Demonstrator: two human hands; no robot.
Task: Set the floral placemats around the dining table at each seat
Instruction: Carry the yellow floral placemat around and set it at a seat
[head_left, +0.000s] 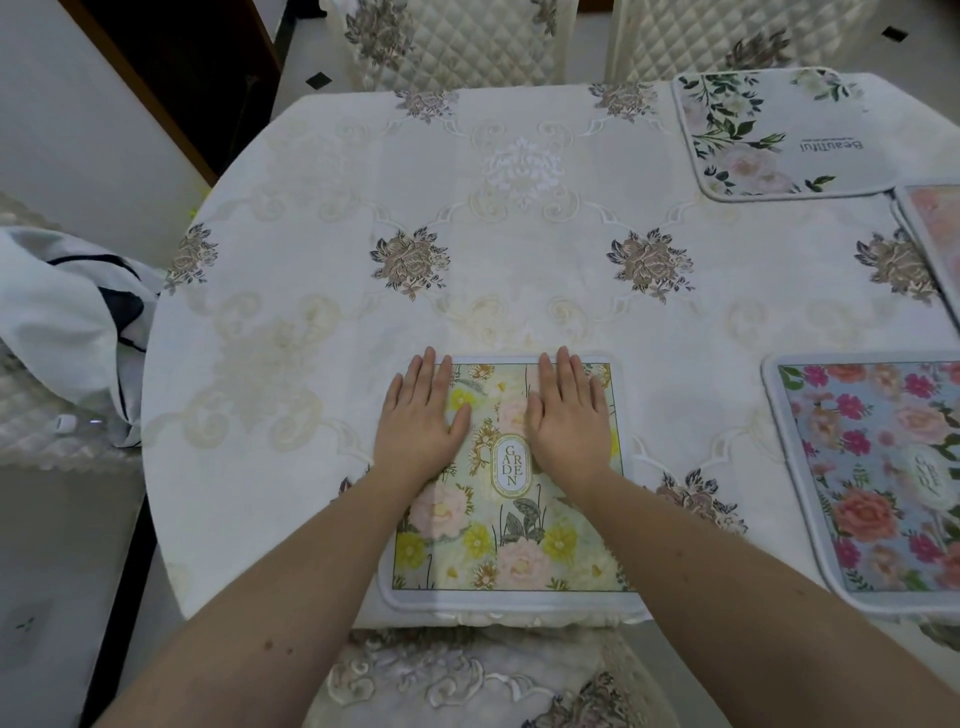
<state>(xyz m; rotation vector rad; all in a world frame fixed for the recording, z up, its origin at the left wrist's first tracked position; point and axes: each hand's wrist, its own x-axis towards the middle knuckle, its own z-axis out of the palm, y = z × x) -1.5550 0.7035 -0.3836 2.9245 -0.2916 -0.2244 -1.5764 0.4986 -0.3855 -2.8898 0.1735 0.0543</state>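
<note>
Both hands, left hand (421, 415) and right hand (569, 415), press flat, fingers straight, on the yellow floral placemat (511, 540).

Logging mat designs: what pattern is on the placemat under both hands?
Yellow and pale pink flowers on pale green, with a "GARDEN" oval label, on the placemat; head view.

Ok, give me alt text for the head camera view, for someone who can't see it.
Both hands, left hand and right hand, press flat on a yellow floral placemat at the near edge of a table under an embroidered cloth. Three more placemats lie to the right: blue floral placemat, white floral placemat, pink placemat.
</note>
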